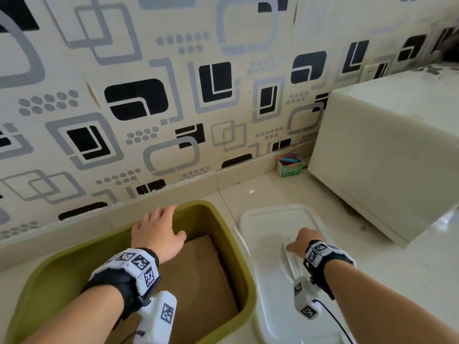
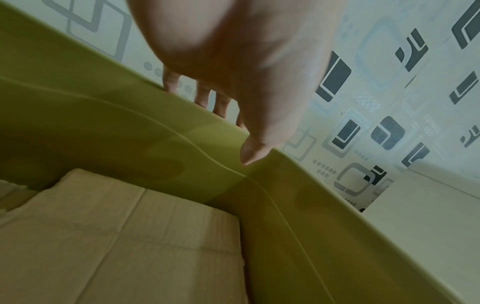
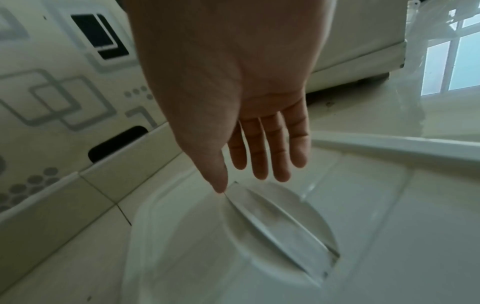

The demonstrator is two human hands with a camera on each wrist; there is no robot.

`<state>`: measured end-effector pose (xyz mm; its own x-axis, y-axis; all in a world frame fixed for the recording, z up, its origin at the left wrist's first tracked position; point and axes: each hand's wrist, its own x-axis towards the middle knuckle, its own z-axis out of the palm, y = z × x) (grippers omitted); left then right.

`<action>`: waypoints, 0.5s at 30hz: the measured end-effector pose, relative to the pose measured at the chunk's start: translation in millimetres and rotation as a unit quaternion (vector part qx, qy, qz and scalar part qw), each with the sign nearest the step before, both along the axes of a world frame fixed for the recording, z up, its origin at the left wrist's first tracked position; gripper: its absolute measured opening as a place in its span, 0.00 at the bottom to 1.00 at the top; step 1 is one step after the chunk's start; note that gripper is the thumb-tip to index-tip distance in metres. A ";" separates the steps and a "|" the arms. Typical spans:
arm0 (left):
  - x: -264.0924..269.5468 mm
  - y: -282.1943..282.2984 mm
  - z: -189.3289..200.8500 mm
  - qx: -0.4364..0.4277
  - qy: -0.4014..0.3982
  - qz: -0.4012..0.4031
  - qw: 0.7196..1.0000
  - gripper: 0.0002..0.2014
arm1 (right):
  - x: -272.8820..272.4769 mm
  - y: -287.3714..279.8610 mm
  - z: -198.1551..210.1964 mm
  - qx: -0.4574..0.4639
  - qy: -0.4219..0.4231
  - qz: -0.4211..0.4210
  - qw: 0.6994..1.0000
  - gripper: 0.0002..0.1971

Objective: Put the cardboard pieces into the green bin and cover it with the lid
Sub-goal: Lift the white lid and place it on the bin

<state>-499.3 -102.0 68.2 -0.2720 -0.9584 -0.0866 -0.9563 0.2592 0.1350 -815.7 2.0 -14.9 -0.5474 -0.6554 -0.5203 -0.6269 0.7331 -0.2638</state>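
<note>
Olive-green plastic makes up the green bin (image 1: pixel 224 219), a smooth rounded-corner tub standing on the pale floor tiles (image 1: pixel 397 269) against the patterned wall (image 1: pixel 149 95). Brown corrugated cardboard pieces (image 1: pixel 198 276) lie flat inside it, creased into panels, their top face well below the rim. The lid (image 1: pixel 270 244) lies flat on the floor just to the right of the bin; it is glossy white plastic with a raised border and an oval recess crossed by a narrow handle bar (image 3: pixel 280 228).

Your left hand (image 1: pixel 156 232) reaches over the bin's far wall, palm down, fingers straight and hooked over the far rim, thumb on the inner side; whether you actually grip the rim you cannot tell from these views. Your right hand (image 1: pixel 301 240) hovers low over the lid's recess with fingers (image 3: pixel 262 148) extended and slightly spread, holding nothing; the thumb tip sits right at the end of the handle bar, though contact is not clear.

A white cabinet (image 1: pixel 385 157) stands to the right, and a small green box of coloured pens (image 1: pixel 290 165) sits by the skirting.
</note>
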 end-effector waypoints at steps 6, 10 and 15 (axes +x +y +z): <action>-7.3 -4.2 4.0 0.008 -0.007 0.021 1.000 0.31 | 23.7 11.0 -0.6 0.020 0.007 0.027 0.999 0.06; -9.3 -6.7 7.1 0.024 -0.010 0.029 0.999 0.30 | 29.5 10.6 5.8 0.045 0.038 0.046 0.997 0.15; -9.5 -5.7 7.6 0.025 -0.020 0.027 0.999 0.30 | 29.3 8.4 5.0 0.047 0.025 0.043 0.998 0.07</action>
